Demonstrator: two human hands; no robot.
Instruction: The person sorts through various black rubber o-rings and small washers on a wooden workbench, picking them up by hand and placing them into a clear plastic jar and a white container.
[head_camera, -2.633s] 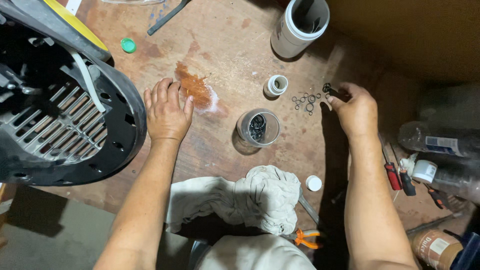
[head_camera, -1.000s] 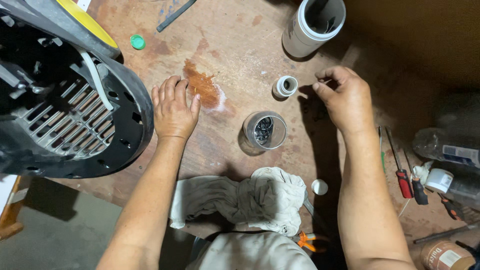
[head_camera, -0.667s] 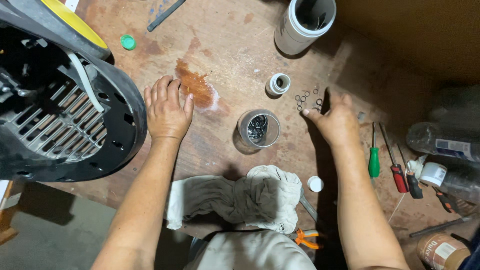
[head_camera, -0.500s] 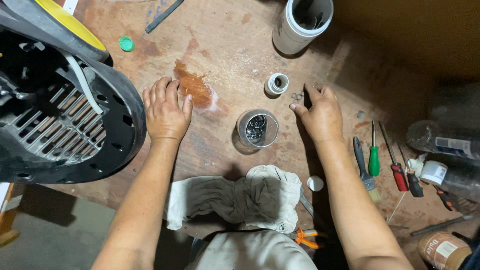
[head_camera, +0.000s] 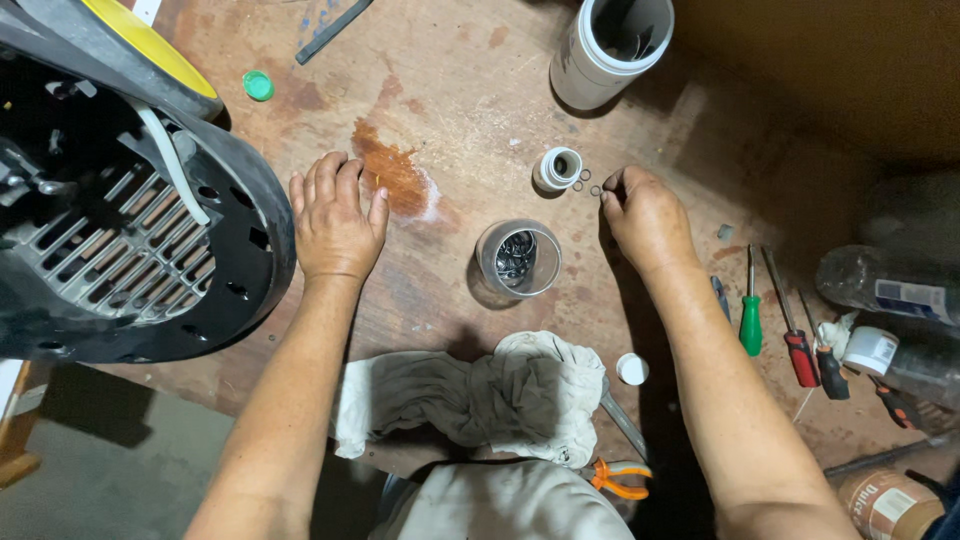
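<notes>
My left hand (head_camera: 335, 220) rests flat on the wooden bench (head_camera: 450, 90), fingers spread, just right of a big black slotted machine housing (head_camera: 110, 220). My right hand (head_camera: 645, 215) lies knuckles up with its fingertips curled down onto a few small metal washers (head_camera: 588, 183) beside a small white cap (head_camera: 557, 168). Whether it pinches one is hidden. A clear jar (head_camera: 518, 258) holding small metal parts stands between my hands.
A white pipe section (head_camera: 610, 50) stands at the back. Screwdrivers (head_camera: 790, 320) with green, red and black handles lie at the right near plastic bottles (head_camera: 890, 290). A grey rag (head_camera: 470, 395), orange pliers (head_camera: 620, 475), a small white lid (head_camera: 631, 369) and a green cap (head_camera: 258, 85) lie around.
My right hand slid the washers left across the bench, from the far right to beside the small white cap. My left hand stayed flat in place.
</notes>
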